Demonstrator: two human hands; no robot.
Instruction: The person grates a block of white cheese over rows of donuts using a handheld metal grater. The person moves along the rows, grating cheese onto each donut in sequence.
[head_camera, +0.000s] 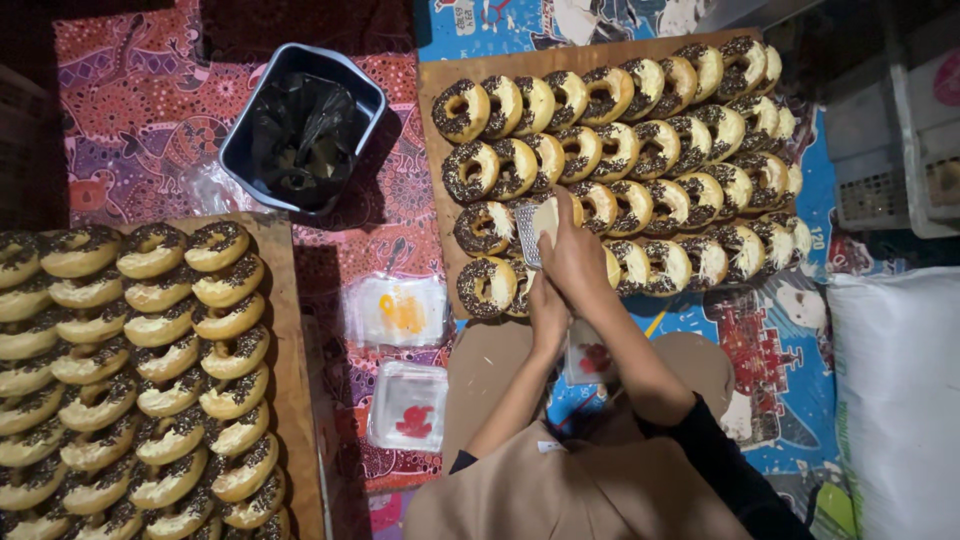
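- A wooden board (290, 330) at far left carries rows of doughnuts.
- The left hand (546, 312), fingers closed, holds a small grater (527, 236).
- The right hand (572, 252) fingers pinch a pale cheese block (545, 218) over the doughnut tray (436, 150).

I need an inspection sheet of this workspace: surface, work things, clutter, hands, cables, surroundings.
Surface: patterned cloth on the floor, bearing two wooden boards; far board, near board.
Work things: rows of topped doughnuts on the far board; a small metal grater and a pale block held over them.
Clutter: grey bin with black liner; stacks of clear bags; more doughnuts on the near board.
Hands: right hand on the pale block; left hand below it, grip hidden.
Cables: nothing seen.
Surroundings: white sack, crates.
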